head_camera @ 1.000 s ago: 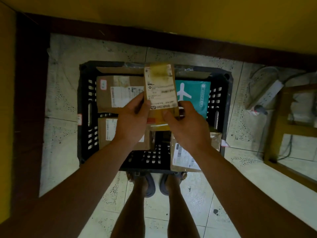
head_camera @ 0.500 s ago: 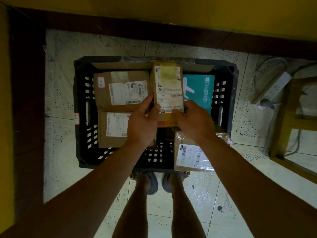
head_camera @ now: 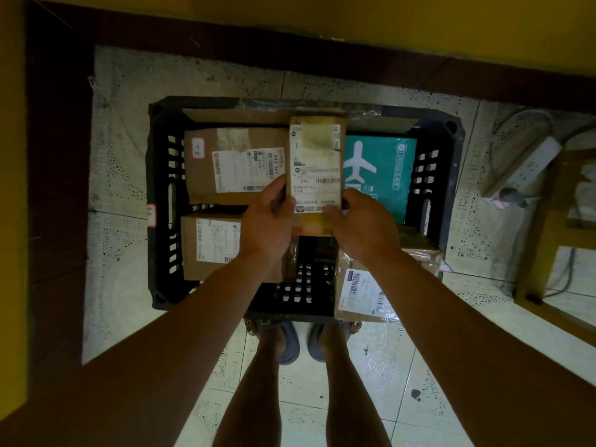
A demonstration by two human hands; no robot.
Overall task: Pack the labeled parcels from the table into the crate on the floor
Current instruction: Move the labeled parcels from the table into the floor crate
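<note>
A black slatted crate (head_camera: 161, 201) stands on the tiled floor below me. Over its middle I hold a narrow cardboard parcel (head_camera: 316, 162) with a white label. My left hand (head_camera: 267, 221) grips its near left edge, my right hand (head_camera: 364, 221) its near right edge. Inside the crate lie a labelled brown box (head_camera: 235, 162) at the back left, a second labelled box (head_camera: 209, 243) at the front left and a teal parcel with a white plane (head_camera: 380, 169) at the right. Another taped, labelled parcel (head_camera: 361, 291) leans at the crate's front right corner.
My feet in sandals (head_camera: 303, 340) stand just before the crate. A dark skirting and yellow wall (head_camera: 290, 14) run behind it. At the right are a white power strip (head_camera: 522, 166) with cables and a wooden frame (head_camera: 535, 246).
The held parcel has sunk lower toward the crate, and both hands have gone down with it. My view has shifted slightly, so the crate sits more centred.
</note>
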